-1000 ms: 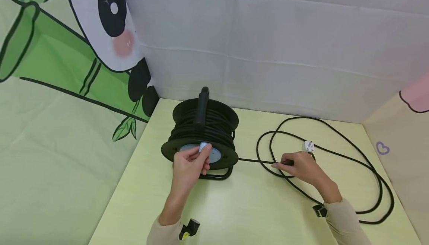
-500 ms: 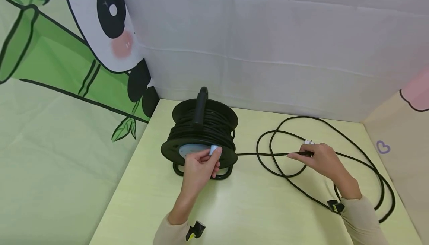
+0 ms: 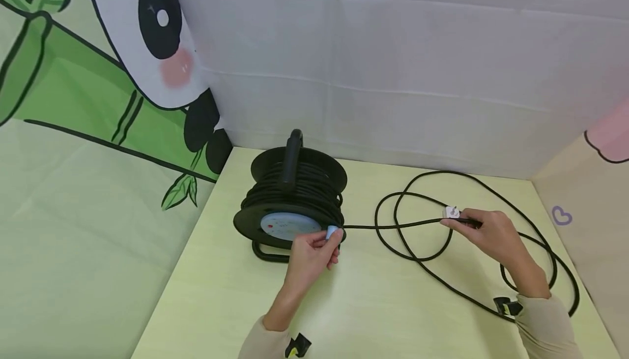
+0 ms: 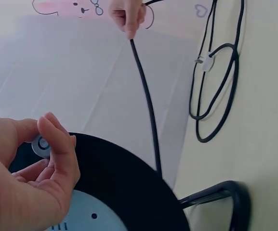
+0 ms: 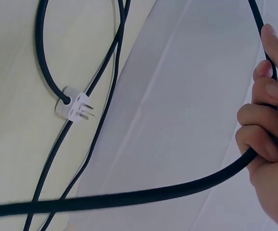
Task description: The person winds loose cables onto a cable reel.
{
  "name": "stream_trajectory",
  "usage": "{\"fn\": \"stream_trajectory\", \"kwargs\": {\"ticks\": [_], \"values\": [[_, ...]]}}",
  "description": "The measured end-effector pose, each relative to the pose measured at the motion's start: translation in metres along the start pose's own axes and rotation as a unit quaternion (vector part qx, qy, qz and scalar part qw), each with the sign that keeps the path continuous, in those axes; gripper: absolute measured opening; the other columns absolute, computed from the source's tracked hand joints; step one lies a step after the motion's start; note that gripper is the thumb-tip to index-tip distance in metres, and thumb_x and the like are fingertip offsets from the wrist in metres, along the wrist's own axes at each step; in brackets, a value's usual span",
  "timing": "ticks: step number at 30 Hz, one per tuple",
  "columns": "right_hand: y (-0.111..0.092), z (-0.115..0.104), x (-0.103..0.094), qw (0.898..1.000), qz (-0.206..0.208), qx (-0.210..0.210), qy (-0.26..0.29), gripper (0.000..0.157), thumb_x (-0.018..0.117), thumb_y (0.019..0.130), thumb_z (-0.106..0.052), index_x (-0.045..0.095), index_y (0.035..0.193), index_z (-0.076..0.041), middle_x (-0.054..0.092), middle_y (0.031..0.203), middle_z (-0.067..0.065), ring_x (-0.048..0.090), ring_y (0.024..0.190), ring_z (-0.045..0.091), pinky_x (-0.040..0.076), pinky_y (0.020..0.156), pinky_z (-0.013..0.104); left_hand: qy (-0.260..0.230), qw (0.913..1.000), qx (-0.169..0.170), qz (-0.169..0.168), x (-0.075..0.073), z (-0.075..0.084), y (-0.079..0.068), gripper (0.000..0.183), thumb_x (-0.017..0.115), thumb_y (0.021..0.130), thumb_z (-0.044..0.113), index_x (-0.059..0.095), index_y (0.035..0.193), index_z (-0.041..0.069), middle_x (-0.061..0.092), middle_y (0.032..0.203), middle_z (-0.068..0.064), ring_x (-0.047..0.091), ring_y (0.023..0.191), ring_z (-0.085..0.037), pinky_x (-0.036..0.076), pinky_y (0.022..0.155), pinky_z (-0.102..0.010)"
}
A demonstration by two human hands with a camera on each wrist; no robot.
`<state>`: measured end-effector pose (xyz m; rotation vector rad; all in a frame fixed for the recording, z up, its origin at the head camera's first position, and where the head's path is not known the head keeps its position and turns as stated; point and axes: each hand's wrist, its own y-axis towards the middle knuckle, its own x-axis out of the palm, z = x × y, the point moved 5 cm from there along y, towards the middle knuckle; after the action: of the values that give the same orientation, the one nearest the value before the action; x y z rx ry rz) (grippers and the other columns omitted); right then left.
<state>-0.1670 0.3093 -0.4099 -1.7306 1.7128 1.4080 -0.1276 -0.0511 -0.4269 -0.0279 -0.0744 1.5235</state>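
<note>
A black cable reel (image 3: 301, 187) with a light blue socket panel (image 3: 285, 225) stands on the table, cable wound thickly round its drum. My left hand (image 3: 314, 255) pinches the small light blue crank knob (image 3: 332, 232) between thumb and fingers, at the right side of the reel's front disc. Its round end shows between the fingers in the left wrist view. Off to the right, my right hand (image 3: 493, 233) grips the black cable (image 3: 408, 226), which runs nearly straight from the reel. In the right wrist view, the fingers (image 5: 257, 118) are curled round this cable.
Loose loops of cable (image 3: 491, 184) lie across the right side of the table (image 3: 373, 304). Among them sits a white plug (image 3: 451, 212), its metal pins showing. A black carrying handle (image 3: 292, 162) rises over the drum. White cloth (image 3: 417, 75) closes off the back.
My left hand has carried the crank knob rightward, from the panel's middle to the disc's right edge. The right hand has shifted right along the cable side, farther from the reel.
</note>
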Motion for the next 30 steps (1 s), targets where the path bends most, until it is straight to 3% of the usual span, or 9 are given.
{"fn": "stream_trajectory", "kwargs": {"ticks": [11, 16, 19, 23, 30], "values": [[-0.011, 0.019, -0.009, 0.999, 0.011, 0.028, 0.008, 0.026, 0.083, 0.073, -0.026, 0.060, 0.063, -0.024, 0.041, 0.050, -0.013, 0.032, 0.044, 0.003, 0.026, 0.042, 0.019, -0.005, 0.9988, -0.047, -0.015, 0.003, -0.039, 0.002, 0.028, 0.071, 0.087, 0.025, 0.068, 0.079, -0.002, 0.062, 0.062, -0.012, 0.057, 0.049, -0.015, 0.050, 0.046, -0.021], [-0.016, 0.025, -0.014, 0.999, 0.025, 0.018, -0.015, 0.027, 0.082, 0.074, -0.024, 0.058, 0.063, -0.026, 0.038, 0.049, -0.015, 0.030, 0.043, 0.002, 0.024, 0.042, 0.020, 0.008, 0.9976, -0.067, -0.013, -0.003, -0.041, -0.001, 0.022, 0.066, 0.090, 0.014, 0.068, 0.081, -0.006, 0.062, 0.066, -0.023, 0.057, 0.050, -0.014, 0.052, 0.047, -0.025], [-0.019, 0.027, -0.016, 0.999, 0.026, 0.017, -0.028, 0.028, 0.082, 0.073, -0.024, 0.057, 0.063, -0.028, 0.037, 0.048, -0.016, 0.029, 0.043, 0.002, 0.023, 0.041, 0.021, 0.024, 0.9976, -0.064, 0.000, -0.014, -0.060, 0.000, 0.026, 0.066, 0.090, 0.016, 0.067, 0.084, -0.009, 0.062, 0.067, -0.023, 0.057, 0.050, -0.014, 0.052, 0.047, -0.025], [-0.025, 0.033, -0.017, 0.998, 0.012, 0.040, -0.040, 0.024, 0.081, 0.075, -0.027, 0.060, 0.064, -0.027, 0.041, 0.050, -0.014, 0.031, 0.044, 0.002, 0.024, 0.041, 0.021, 0.045, 0.9966, -0.062, 0.031, -0.036, -0.096, 0.003, 0.033, 0.067, 0.090, 0.022, 0.068, 0.088, -0.011, 0.064, 0.067, -0.021, 0.058, 0.051, -0.014, 0.050, 0.046, -0.022], [-0.032, 0.040, -0.015, 0.997, -0.011, 0.062, -0.044, 0.022, 0.079, 0.077, -0.032, 0.061, 0.065, -0.027, 0.042, 0.049, -0.014, 0.033, 0.045, 0.004, 0.026, 0.043, 0.023, 0.053, 0.9932, -0.063, 0.082, -0.080, -0.107, 0.001, 0.032, 0.067, 0.090, 0.019, 0.068, 0.087, -0.013, 0.064, 0.065, -0.022, 0.059, 0.051, -0.017, 0.052, 0.047, -0.027]]}}
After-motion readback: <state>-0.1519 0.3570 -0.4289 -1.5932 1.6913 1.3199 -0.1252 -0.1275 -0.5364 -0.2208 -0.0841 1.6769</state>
